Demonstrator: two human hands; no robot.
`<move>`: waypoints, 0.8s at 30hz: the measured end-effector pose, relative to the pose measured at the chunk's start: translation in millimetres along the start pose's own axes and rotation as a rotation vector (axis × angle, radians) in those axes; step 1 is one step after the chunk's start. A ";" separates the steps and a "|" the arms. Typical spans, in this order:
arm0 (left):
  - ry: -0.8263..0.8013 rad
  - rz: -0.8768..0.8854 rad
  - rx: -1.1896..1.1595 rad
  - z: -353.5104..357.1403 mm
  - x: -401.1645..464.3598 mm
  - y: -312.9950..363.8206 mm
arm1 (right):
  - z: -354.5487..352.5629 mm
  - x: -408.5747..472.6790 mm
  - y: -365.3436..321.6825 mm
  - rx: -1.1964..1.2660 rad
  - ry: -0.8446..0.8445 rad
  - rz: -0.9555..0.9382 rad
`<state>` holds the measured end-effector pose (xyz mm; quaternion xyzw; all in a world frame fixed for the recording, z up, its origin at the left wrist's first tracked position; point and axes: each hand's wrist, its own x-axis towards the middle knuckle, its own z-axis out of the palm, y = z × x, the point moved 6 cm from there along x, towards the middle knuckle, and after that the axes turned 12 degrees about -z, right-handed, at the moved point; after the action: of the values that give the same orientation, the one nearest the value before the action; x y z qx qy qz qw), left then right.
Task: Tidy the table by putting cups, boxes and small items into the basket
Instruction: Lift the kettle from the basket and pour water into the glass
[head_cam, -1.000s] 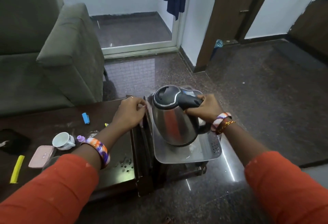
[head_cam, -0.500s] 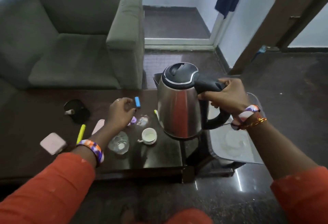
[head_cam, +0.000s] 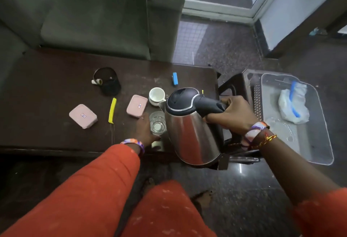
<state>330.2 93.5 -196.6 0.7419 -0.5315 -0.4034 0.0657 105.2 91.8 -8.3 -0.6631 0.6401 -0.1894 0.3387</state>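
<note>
The clear drinking glass (head_cam: pixel 158 122) stands upright near the front edge of the dark wooden table (head_cam: pixel 47 79), just left of the stainless-steel electric kettle with the black lid and handle (head_cam: pixel 189 124), and the left hand (head_cam: pixel 145 130) is against its left wall, fingers curling toward it; whether they have closed round it I cannot tell, since the glass and the kettle hide the fingertips. The right hand (head_cam: pixel 232 116) is wrapped firmly around the kettle's handle, the kettle looking raised a little over the table's right corner. Behind the glass sits a small white teacup (head_cam: pixel 156 96), and left of that a pink rounded box (head_cam: pixel 136 106), then a yellow strip (head_cam: pixel 112 110) and a second pink box (head_cam: pixel 83 116); a blue lighter-shaped item (head_cam: pixel 174 78) lies farther back. The clear plastic basket (head_cam: pixel 319 143), right of the kettle on a low stand, already holds a white crumpled bag (head_cam: pixel 293 107). To my eye the glass is the piece being taken. It looks slick and thin, so a full wrap low on its wall would serve best, lifting straight up before swinging right, and the kettle should be kept clear of its path, since the two nearly touch.
</note>
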 end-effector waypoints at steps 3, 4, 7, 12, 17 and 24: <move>-0.019 0.000 0.060 9.1 13.1 -0.7 | 8.3 1.4 -2.4 -0.094 -0.028 0.030; -0.019 0.002 0.067 9.9 16.7 0.4 | 10.9 1.8 -1.6 -0.113 -0.038 0.039; -0.027 0.007 0.054 12.0 24.8 4.7 | 17.1 1.2 2.0 -0.164 -0.064 0.060; -0.053 0.044 0.108 16.2 35.7 1.5 | 21.1 2.1 0.3 -0.201 -0.078 0.087; -0.041 0.056 0.121 14.2 36.3 0.0 | 25.5 7.0 0.6 -0.237 -0.106 0.129; -0.039 0.032 0.102 16.2 33.9 -0.2 | 34.8 12.2 -0.5 -0.334 -0.178 0.133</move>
<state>323.3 70.5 -225.5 0.7277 -0.5644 -0.3891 0.0238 130.7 87.1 -34.6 -0.6806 0.6724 0.0014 0.2910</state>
